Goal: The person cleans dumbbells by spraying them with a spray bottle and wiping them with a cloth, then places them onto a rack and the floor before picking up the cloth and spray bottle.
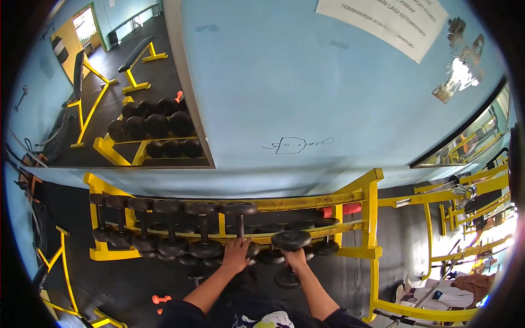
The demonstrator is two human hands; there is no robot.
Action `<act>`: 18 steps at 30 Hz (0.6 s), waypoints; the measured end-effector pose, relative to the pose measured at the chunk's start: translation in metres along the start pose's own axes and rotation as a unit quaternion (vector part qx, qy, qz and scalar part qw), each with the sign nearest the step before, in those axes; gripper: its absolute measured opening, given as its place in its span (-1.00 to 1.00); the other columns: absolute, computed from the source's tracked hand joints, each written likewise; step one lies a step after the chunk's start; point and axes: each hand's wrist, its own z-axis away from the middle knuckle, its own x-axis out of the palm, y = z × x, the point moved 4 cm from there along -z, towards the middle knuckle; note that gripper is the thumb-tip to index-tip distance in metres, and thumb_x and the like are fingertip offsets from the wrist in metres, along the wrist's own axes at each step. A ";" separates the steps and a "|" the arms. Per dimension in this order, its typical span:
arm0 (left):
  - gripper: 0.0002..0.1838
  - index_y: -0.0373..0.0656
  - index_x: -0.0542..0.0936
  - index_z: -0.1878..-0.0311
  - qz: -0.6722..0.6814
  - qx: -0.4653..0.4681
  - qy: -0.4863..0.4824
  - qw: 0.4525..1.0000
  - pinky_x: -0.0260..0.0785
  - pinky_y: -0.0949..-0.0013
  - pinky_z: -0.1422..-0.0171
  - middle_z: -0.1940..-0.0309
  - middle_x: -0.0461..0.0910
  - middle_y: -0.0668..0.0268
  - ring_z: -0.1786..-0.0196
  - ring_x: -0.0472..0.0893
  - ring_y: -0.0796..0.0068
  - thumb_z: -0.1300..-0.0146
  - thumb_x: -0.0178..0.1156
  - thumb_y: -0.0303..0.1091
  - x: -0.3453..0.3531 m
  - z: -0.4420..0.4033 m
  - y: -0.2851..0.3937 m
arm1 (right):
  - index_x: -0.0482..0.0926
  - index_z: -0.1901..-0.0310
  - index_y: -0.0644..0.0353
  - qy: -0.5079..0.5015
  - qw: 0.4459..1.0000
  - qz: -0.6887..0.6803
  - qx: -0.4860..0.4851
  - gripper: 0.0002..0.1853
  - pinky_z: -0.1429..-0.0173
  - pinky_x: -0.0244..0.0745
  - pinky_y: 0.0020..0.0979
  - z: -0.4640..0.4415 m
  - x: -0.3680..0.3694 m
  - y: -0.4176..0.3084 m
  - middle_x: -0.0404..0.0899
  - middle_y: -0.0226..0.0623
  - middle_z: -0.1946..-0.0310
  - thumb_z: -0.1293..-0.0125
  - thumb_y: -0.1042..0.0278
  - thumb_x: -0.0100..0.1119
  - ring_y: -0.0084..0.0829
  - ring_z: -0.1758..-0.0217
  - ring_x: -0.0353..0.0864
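Observation:
My right hand (pixel 296 260) is wrapped round the handle of a black dumbbell (pixel 291 239), which is held upright in front of the rack, one round head above the fist and the other below. At the end of the upper row, my left hand (pixel 236 257) rests against the near head of another black dumbbell (pixel 239 209). Its fingers look stretched out over that head, partly covering it. The yellow rack (pixel 306 203) carries a row of black dumbbells (pixel 173 247) to the left of my hands. More dumbbells (pixel 326 247) sit on the lower level.
A blue wall with a mirror (pixel 191 109) stands behind the rack. Small orange dumbbells (pixel 161 299) lie on the black floor at lower left. Yellow frames (pixel 54 273) stand at left, and a yellow bar station (pixel 428 235) at right. A red cylinder (pixel 350 209) shows behind the rack.

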 end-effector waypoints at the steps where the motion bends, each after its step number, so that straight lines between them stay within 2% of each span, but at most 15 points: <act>1: -0.31 0.05 0.39 -0.37 -0.038 0.003 -0.034 0.999 0.07 -0.15 -0.47 -0.29 0.33 0.15 -0.33 0.32 -0.01 -0.14 0.38 -0.31 0.004 -0.005 -0.003 | 0.60 0.20 0.29 -0.001 1.000 0.000 0.009 -0.74 0.58 0.30 -0.28 -0.012 0.008 -0.016 0.54 -0.29 0.61 -0.23 0.25 0.29 -0.38 0.71 0.45; 2: -0.34 0.08 0.42 -0.35 -0.074 0.005 -0.066 0.995 0.07 -0.15 -0.47 -0.29 0.33 0.18 -0.31 0.33 0.00 -0.13 0.38 -0.33 0.010 -0.008 -0.005 | 0.61 0.16 0.29 0.012 1.000 -0.001 0.012 -0.73 0.57 0.32 -0.26 -0.025 0.015 -0.033 0.55 -0.27 0.60 -0.24 0.26 0.29 -0.37 0.71 0.45; 3: -0.40 0.09 0.50 -0.28 -0.082 0.002 -0.046 0.996 0.07 -0.14 -0.45 -0.27 0.35 0.24 -0.28 0.35 0.04 -0.11 0.38 -0.35 0.017 -0.009 -0.009 | 0.61 0.12 0.29 0.023 1.000 -0.001 0.016 -0.72 0.57 0.34 -0.24 -0.037 0.020 -0.046 0.56 -0.24 0.60 -0.25 0.26 0.28 -0.35 0.71 0.46; 5: -0.41 0.09 0.52 -0.26 -0.073 0.007 -0.043 0.996 0.08 -0.14 -0.44 -0.26 0.37 0.24 -0.27 0.35 0.05 -0.10 0.39 -0.36 0.015 -0.010 -0.009 | 0.59 0.15 0.30 0.016 0.999 0.020 0.034 -0.75 0.58 0.34 -0.26 -0.071 0.031 -0.055 0.54 -0.26 0.62 -0.25 0.29 0.25 -0.38 0.71 0.46; 7: -0.45 0.06 0.56 -0.21 -0.049 0.018 -0.023 0.998 0.09 -0.13 -0.40 -0.24 0.39 0.23 -0.26 0.36 0.07 -0.09 0.36 -0.39 0.015 -0.011 -0.013 | 0.56 0.18 0.31 0.008 0.998 0.039 0.045 -0.78 0.59 0.34 -0.28 -0.112 0.047 -0.041 0.51 -0.28 0.64 -0.24 0.33 0.23 -0.40 0.71 0.46; 9: -0.47 0.05 0.56 -0.21 -0.054 0.023 -0.019 0.998 0.10 -0.14 -0.40 -0.24 0.39 0.24 -0.26 0.36 0.07 -0.10 0.35 -0.40 0.022 -0.012 -0.019 | 0.58 0.16 0.33 0.060 0.998 0.030 -0.009 -0.74 0.57 0.35 -0.28 -0.144 0.060 -0.021 0.51 -0.28 0.64 -0.23 0.30 0.23 -0.39 0.69 0.48; 13: -0.51 0.03 0.55 -0.22 -0.062 0.023 -0.045 0.997 0.09 -0.17 -0.40 -0.24 0.39 0.24 -0.25 0.37 0.06 -0.17 0.28 -0.39 0.019 -0.011 -0.017 | 0.61 0.23 0.35 0.087 0.994 0.042 0.048 -0.74 0.53 0.36 -0.28 -0.149 0.070 -0.017 0.53 -0.25 0.62 -0.22 0.28 0.25 -0.39 0.66 0.52; 15: -0.52 0.03 0.54 -0.22 -0.059 0.023 -0.054 0.997 0.09 -0.17 -0.40 -0.24 0.39 0.23 -0.24 0.37 0.05 -0.18 0.28 -0.38 0.018 -0.013 -0.017 | 0.62 0.31 0.35 0.077 0.994 0.067 -0.039 -0.73 0.51 0.37 -0.27 -0.157 0.071 -0.004 0.58 -0.21 0.57 -0.20 0.24 0.28 -0.38 0.62 0.56; 18: -0.51 0.03 0.53 -0.22 -0.052 0.034 -0.035 0.997 0.10 -0.17 -0.40 -0.24 0.38 0.23 -0.24 0.37 0.04 -0.17 0.29 -0.38 0.016 -0.013 -0.015 | 0.62 0.28 0.37 0.093 0.985 0.138 -0.035 -0.69 0.46 0.43 -0.26 -0.157 0.067 0.000 0.61 -0.16 0.53 -0.18 0.21 0.30 -0.35 0.55 0.62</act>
